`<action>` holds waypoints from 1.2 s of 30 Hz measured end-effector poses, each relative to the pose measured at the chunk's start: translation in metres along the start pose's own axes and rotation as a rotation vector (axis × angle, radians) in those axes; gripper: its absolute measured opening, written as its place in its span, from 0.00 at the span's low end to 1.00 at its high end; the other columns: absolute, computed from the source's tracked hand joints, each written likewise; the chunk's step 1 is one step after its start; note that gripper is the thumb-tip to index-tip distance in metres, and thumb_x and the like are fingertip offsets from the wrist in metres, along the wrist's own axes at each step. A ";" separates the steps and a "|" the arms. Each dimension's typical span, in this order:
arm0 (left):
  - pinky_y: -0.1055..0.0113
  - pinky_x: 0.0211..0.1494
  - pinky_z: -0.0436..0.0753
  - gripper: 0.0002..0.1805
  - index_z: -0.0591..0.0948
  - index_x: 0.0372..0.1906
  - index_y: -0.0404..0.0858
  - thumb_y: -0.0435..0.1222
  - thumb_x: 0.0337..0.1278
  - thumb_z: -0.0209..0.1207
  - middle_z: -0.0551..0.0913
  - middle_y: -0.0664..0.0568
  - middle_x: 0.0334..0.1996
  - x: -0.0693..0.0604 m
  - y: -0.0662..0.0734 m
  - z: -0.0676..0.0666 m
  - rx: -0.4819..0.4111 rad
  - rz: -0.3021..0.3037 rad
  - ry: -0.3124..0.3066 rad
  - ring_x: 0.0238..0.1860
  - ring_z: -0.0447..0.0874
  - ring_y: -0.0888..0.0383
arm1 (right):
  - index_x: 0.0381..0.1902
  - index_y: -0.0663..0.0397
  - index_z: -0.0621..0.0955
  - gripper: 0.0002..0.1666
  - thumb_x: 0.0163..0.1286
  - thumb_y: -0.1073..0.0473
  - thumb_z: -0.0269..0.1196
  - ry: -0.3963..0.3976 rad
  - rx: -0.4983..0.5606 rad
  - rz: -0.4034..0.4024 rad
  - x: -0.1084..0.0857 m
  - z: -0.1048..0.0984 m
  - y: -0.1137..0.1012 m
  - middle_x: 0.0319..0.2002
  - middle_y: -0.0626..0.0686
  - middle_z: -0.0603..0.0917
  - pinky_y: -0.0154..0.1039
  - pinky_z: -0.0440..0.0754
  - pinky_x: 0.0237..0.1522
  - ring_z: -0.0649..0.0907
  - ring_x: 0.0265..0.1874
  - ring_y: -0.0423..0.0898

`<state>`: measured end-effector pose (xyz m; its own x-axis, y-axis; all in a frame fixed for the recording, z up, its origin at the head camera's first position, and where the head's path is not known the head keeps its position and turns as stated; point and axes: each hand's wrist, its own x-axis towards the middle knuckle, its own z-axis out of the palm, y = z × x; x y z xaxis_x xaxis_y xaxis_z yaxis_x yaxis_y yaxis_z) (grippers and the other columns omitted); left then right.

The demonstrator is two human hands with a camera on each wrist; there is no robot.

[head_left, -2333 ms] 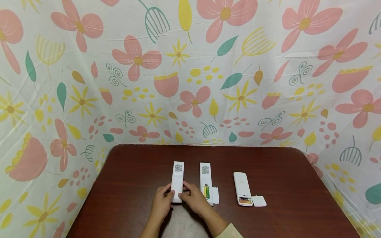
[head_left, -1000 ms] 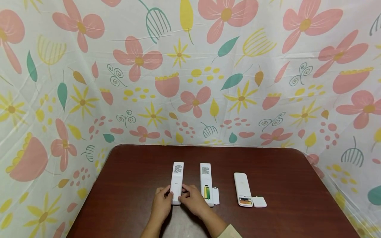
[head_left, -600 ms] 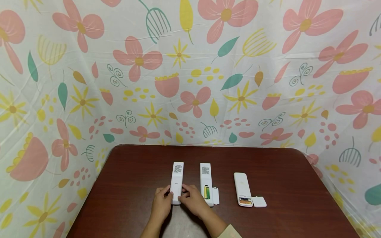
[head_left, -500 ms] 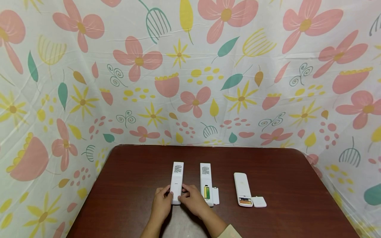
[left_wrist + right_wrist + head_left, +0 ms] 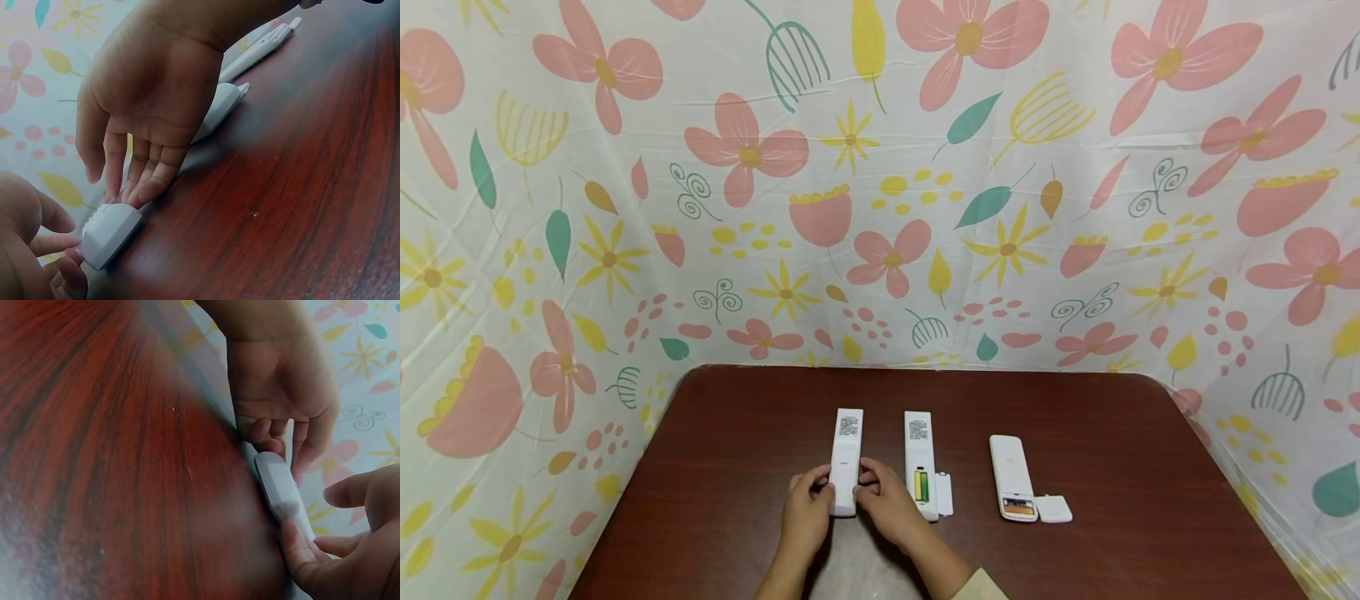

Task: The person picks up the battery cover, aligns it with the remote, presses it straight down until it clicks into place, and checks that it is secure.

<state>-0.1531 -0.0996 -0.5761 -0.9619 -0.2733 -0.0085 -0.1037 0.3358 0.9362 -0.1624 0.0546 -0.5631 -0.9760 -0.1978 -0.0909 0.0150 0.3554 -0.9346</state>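
Note:
A white remote control (image 5: 846, 450) lies back side up on the table, its battery compartment covered. My left hand (image 5: 805, 515) is at its left side near the front end, and my right hand (image 5: 889, 507) at its right side. In the left wrist view, fingertips of the left hand (image 5: 25, 244) touch the remote's side while the thumb stays off it. The right wrist view shows fingers of the right hand (image 5: 369, 544) against the other side, thumb raised clear.
A second white remote (image 5: 917, 450) lies to the right with batteries (image 5: 921, 485) exposed, its cover (image 5: 944, 494) beside it. Farther right is a rounded remote (image 5: 1011, 465), its batteries (image 5: 1018, 505) showing and cover (image 5: 1055, 508) alongside. Floral cloth (image 5: 887, 183) hangs behind the brown table (image 5: 760, 417).
The right hand's thumb and fingers have loosened and drawn slightly away from the remote. The left hand has eased a little too. The remote stays where it was half a second ago.

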 end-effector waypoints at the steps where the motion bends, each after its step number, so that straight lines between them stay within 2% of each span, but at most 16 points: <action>1: 0.75 0.37 0.73 0.16 0.85 0.52 0.33 0.27 0.57 0.60 0.80 0.45 0.42 0.000 0.000 0.000 -0.003 -0.004 0.008 0.36 0.73 0.61 | 0.69 0.65 0.70 0.32 0.70 0.59 0.61 0.000 0.010 0.002 0.000 0.000 0.000 0.52 0.61 0.79 0.29 0.77 0.39 0.78 0.43 0.45; 6: 0.75 0.38 0.74 0.14 0.86 0.47 0.36 0.27 0.56 0.60 0.80 0.47 0.41 -0.002 0.001 0.000 -0.027 -0.016 0.026 0.37 0.74 0.62 | 0.65 0.64 0.74 0.27 0.71 0.60 0.60 0.013 0.041 -0.008 -0.001 0.001 0.000 0.52 0.62 0.78 0.28 0.78 0.38 0.78 0.44 0.45; 14: 0.76 0.37 0.74 0.12 0.86 0.43 0.36 0.26 0.55 0.59 0.84 0.47 0.38 -0.003 0.006 -0.001 -0.065 -0.026 0.002 0.35 0.75 0.63 | 0.58 0.60 0.80 0.20 0.69 0.61 0.62 0.040 0.054 -0.030 -0.005 -0.001 -0.004 0.50 0.59 0.81 0.27 0.78 0.41 0.79 0.45 0.45; 18: 0.76 0.34 0.75 0.12 0.86 0.44 0.36 0.26 0.55 0.59 0.85 0.46 0.37 -0.005 0.009 -0.002 -0.105 -0.037 -0.019 0.33 0.75 0.64 | 0.57 0.59 0.81 0.19 0.70 0.62 0.61 0.052 0.081 -0.036 -0.007 -0.002 -0.006 0.50 0.59 0.82 0.27 0.80 0.39 0.80 0.44 0.43; 26: 0.73 0.26 0.79 0.15 0.83 0.50 0.30 0.24 0.58 0.55 0.85 0.38 0.38 -0.006 0.015 -0.001 -0.267 -0.077 -0.100 0.30 0.79 0.61 | 0.58 0.58 0.81 0.19 0.69 0.64 0.60 0.088 0.105 -0.043 -0.007 -0.008 -0.007 0.51 0.60 0.82 0.30 0.82 0.34 0.80 0.41 0.39; 36: 0.69 0.32 0.86 0.19 0.80 0.58 0.29 0.25 0.63 0.54 0.85 0.34 0.48 -0.007 0.019 0.002 -0.300 -0.040 -0.137 0.38 0.84 0.58 | 0.58 0.61 0.81 0.20 0.69 0.64 0.61 0.116 0.139 -0.065 -0.010 -0.016 -0.005 0.51 0.62 0.81 0.31 0.84 0.35 0.82 0.42 0.39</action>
<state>-0.1492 -0.0898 -0.5584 -0.9858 -0.1499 -0.0758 -0.0828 0.0410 0.9957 -0.1564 0.0698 -0.5524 -0.9943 -0.1068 0.0037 -0.0266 0.2137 -0.9765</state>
